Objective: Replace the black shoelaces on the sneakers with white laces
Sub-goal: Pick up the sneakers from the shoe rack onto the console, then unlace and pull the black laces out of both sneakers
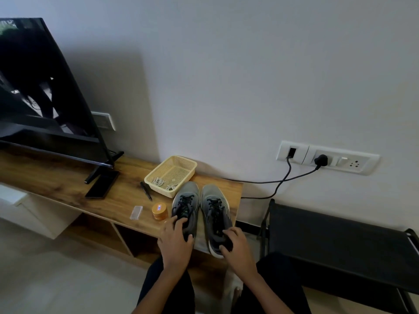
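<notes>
Lower centre of frame: left grey mesh sneaker (189,189) and right grey mesh sneaker (212,192) are set side by side, toes to the wall, on the brown wooden bench top (68,184). Black laces (184,203) are threaded through both. White laces (159,181) lie coiled in the cream plastic mesh basket (181,160), touching or just beyond the toes. Step judged: the pair is being steadied ahead of unlacing; nothing is removed yet.

Method: one shoe should be worked at a time. Any knot is to be loosened first, then the lace drawn out eyelet by eyelet from the top. The heel should be held throughout, since both heels appear to overhang the bench edge.

Pose: left hand (176,241) is curled over the left sneaker's collar, gripping it. Right hand (235,248) is clamped round the right sneaker's heel, fingertips hooked into the opening. Forearms enter from the bottom edge.
</notes>
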`<control>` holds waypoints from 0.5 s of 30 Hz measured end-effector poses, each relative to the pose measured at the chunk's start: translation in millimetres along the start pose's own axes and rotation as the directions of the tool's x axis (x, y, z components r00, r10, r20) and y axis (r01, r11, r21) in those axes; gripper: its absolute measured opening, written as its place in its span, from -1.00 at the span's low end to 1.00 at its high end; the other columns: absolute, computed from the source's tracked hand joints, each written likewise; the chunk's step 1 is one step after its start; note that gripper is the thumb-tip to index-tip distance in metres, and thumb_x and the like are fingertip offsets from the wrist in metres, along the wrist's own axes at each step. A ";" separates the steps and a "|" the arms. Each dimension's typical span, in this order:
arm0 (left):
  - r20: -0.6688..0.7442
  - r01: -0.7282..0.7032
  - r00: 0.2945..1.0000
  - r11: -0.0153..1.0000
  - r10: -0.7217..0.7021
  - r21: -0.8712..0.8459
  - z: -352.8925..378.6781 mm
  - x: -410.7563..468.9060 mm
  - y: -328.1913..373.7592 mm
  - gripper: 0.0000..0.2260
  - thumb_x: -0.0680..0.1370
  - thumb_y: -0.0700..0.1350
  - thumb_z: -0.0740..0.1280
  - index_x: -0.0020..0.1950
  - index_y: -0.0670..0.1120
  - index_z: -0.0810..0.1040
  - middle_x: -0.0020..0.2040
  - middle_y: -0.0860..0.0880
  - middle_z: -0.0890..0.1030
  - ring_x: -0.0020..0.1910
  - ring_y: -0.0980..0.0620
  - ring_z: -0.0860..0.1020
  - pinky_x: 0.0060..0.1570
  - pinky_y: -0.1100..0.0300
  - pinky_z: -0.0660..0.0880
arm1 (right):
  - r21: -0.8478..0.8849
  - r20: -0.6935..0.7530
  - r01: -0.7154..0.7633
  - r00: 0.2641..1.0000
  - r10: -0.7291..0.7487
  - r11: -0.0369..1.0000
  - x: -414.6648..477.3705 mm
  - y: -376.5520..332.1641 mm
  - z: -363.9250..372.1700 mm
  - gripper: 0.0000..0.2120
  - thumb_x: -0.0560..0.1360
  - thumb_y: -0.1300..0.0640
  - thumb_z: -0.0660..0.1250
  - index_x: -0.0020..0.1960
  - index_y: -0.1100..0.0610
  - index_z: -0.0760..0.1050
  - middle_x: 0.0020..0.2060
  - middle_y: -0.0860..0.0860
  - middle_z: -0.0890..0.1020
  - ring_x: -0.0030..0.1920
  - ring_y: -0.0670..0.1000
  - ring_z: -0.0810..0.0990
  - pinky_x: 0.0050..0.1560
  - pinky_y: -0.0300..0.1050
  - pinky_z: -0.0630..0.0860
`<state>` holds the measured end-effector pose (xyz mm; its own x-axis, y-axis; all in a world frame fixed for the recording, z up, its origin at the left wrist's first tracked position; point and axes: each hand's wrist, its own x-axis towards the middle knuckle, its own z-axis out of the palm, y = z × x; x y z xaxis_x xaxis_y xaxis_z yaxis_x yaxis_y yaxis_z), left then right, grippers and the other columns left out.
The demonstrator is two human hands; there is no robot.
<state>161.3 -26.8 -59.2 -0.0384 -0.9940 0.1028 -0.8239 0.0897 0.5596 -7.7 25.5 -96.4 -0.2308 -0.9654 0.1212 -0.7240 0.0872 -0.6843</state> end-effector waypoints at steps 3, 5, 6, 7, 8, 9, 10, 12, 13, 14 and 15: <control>-0.046 -0.143 0.989 0.988 0.141 -0.050 1.7 -1.6 10.6 -0.74 0.48 -0.15 0.39 0.16 -0.01 0.54 0.23 0.03 0.49 0.29 0.00 0.40 0.20 0.04 0.43 | 0.152 -0.116 -0.055 0.991 0.073 0.987 -5.8 3.8 -6.0 -0.87 0.46 0.24 0.35 -0.01 0.10 0.54 -0.07 -0.08 0.46 -0.02 -0.05 0.51 -0.03 -0.24 0.44; -0.041 -0.193 0.981 0.972 0.189 -0.134 2.3 -2.2 16.3 -0.79 0.49 -0.19 0.38 0.12 -0.04 0.56 0.12 0.05 0.56 0.18 0.06 0.45 0.11 0.21 0.42 | 0.264 -0.127 -0.109 0.981 0.146 0.958 -5.7 6.5 -10.2 -0.86 0.45 0.31 0.33 -0.15 0.08 0.53 -0.16 -0.05 0.51 -0.12 -0.06 0.54 -0.10 -0.17 0.47; -0.018 -0.192 0.981 0.967 0.192 -0.170 1.7 -1.2 20.1 -0.80 0.51 -0.18 0.36 0.13 -0.04 0.56 0.10 0.06 0.56 0.13 0.11 0.46 0.06 0.29 0.40 | 0.296 -0.119 -0.137 0.977 0.179 0.945 -3.1 7.5 -12.9 -0.84 0.46 0.33 0.31 -0.18 0.08 0.53 -0.18 -0.03 0.54 -0.14 -0.07 0.54 -0.11 -0.18 0.47; 0.013 -0.180 0.982 0.965 0.186 -0.190 1.3 1.5 24.1 -0.81 0.53 -0.16 0.34 0.14 -0.03 0.55 0.09 0.08 0.56 0.08 0.16 0.47 0.00 0.34 0.38 | 0.308 -0.113 -0.156 0.974 0.198 0.939 1.4 7.9 -15.7 -0.83 0.46 0.34 0.31 -0.19 0.09 0.54 -0.20 -0.02 0.56 -0.15 -0.08 0.55 -0.13 -0.23 0.45; 0.048 -0.163 0.983 0.967 0.175 -0.196 1.3 5.5 28.0 -0.81 0.55 -0.14 0.32 0.15 -0.02 0.55 0.08 0.10 0.57 0.03 0.20 0.48 -0.05 0.38 0.37 | 0.303 -0.106 -0.165 0.973 0.205 0.939 7.4 7.2 -18.5 -0.83 0.46 0.33 0.30 -0.19 0.09 0.54 -0.21 -0.01 0.58 -0.16 -0.08 0.55 -0.16 -0.31 0.42; 0.078 -0.148 0.983 0.970 0.166 -0.193 2.1 10.6 31.7 -0.82 0.56 -0.11 0.31 0.15 -0.01 0.55 0.05 0.12 0.58 -0.03 0.23 0.49 -0.10 0.39 0.38 | 0.286 -0.098 -0.168 0.974 0.203 0.943 14.7 5.7 -20.8 -0.84 0.46 0.33 0.30 -0.18 0.10 0.55 -0.22 -0.01 0.58 -0.17 -0.07 0.55 -0.20 -0.37 0.40; 0.108 -0.136 0.981 0.974 0.158 -0.183 3.4 15.5 35.0 -0.83 0.57 -0.08 0.30 0.15 0.01 0.55 0.00 0.14 0.58 -0.08 0.25 0.49 -0.16 0.39 0.38 | 0.266 -0.088 -0.168 0.976 0.198 0.949 22.7 3.8 -22.6 -0.86 0.47 0.32 0.30 -0.17 0.12 0.56 -0.23 -0.01 0.58 -0.18 -0.07 0.54 -0.23 -0.39 0.39; 0.172 -0.117 0.975 0.981 0.144 -0.157 6.7 25.2 40.9 -0.84 0.58 -0.03 0.27 0.13 0.02 0.55 -0.11 0.16 0.56 -0.18 0.25 0.49 -0.28 0.38 0.37 | 0.227 -0.081 -0.146 0.982 0.168 0.963 39.9 0.5 -24.2 -0.89 0.48 0.31 0.30 -0.13 0.17 0.58 -0.22 -0.01 0.58 -0.17 -0.06 0.53 -0.22 -0.35 0.40; 0.213 -0.108 0.967 0.983 0.138 -0.149 9.7 29.4 42.1 -0.83 0.59 -0.01 0.26 0.14 0.02 0.54 -0.13 0.16 0.56 -0.21 0.24 0.49 -0.32 0.37 0.37 | 0.203 -0.080 -0.120 0.987 0.139 0.972 49.0 -0.6 -24.2 -0.89 0.48 0.30 0.29 -0.10 0.17 0.59 -0.19 0.00 0.59 -0.15 -0.05 0.54 -0.18 -0.27 0.44; 0.258 -0.102 0.957 0.985 0.135 -0.137 13.1 33.6 42.7 -0.81 0.59 0.00 0.25 0.17 0.02 0.54 -0.12 0.14 0.57 -0.20 0.21 0.50 -0.33 0.36 0.37 | 0.166 -0.073 -0.088 0.992 0.102 0.982 58.0 -1.6 -23.5 -0.88 0.50 0.28 0.29 -0.05 0.17 0.59 -0.13 0.01 0.58 -0.11 -0.04 0.54 -0.13 -0.21 0.47; 0.300 -0.105 0.944 0.987 0.137 -0.120 16.7 36.7 42.9 -0.78 0.59 0.00 0.24 0.21 0.03 0.52 -0.08 0.10 0.59 -0.16 0.16 0.53 -0.31 0.33 0.39 | 0.106 -0.054 -0.052 0.997 0.058 0.993 66.4 -2.9 -22.3 -0.85 0.51 0.25 0.28 0.03 0.15 0.58 -0.06 0.01 0.55 -0.07 -0.03 0.54 -0.10 -0.17 0.49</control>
<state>115.1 -60.5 -45.2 -0.3184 -0.9451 -0.0732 -0.7415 0.2002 0.6404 -35.4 -33.3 -70.3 -0.3067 -0.9442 0.1199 -0.6379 0.1105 -0.7622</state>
